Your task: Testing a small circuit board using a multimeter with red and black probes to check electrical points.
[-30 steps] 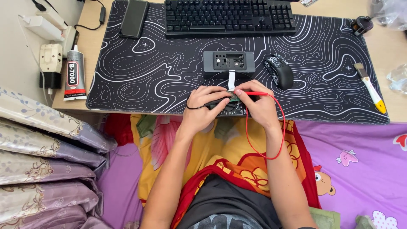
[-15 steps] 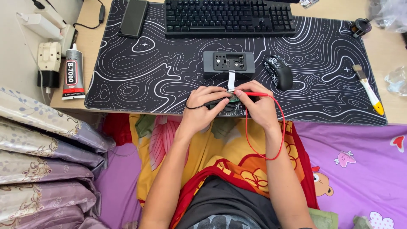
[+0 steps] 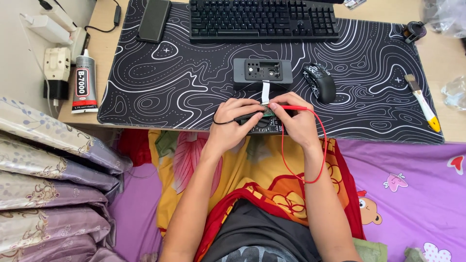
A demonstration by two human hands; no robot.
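While bent over the near edge of a black desk mat [image 3: 160, 92] with white contour lines, held two multimeter probes at the mat's six o'clock. Left hand [image 3: 233, 121] curled shut around a black probe [image 3: 245, 117], its black lead [image 3: 216, 121] looping out past the thumb toward nine o'clock. Right hand [image 3: 296, 121] pinched a red probe [image 3: 286, 107] between thumb and fingers, tip aimed toward nine o'clock, meeting the black tip over a small green circuit board [image 3: 267, 113]. Cannot tell whether either tip actually touched the board. Red lead [image 3: 323, 150] swept from the right hand's three o'clock side down over the wrist and curved back toward six o'clock above a yellow and red blanket [image 3: 252, 165]. Underneath both hands, partly hidden, lay a dark multimeter [image 3: 266, 124] with a dial. At twelve o'clock from the hands, just beyond the fingertips, sat a dark grey device housing [image 3: 262, 73] with holes in its face, joined to the board by a white ribbon cable [image 3: 265, 91]. Toward two o'clock, near the housing, rested a black mouse [image 3: 320, 82]; farther at twelve, a black keyboard [image 3: 262, 19]. Off at eleven o'clock lay a dark phone [image 3: 153, 20]; at ten o'clock, off the mat, a glue tube [image 3: 85, 82]. Far at three o'clock lay a brush with a yellow handle [image 3: 423, 103].
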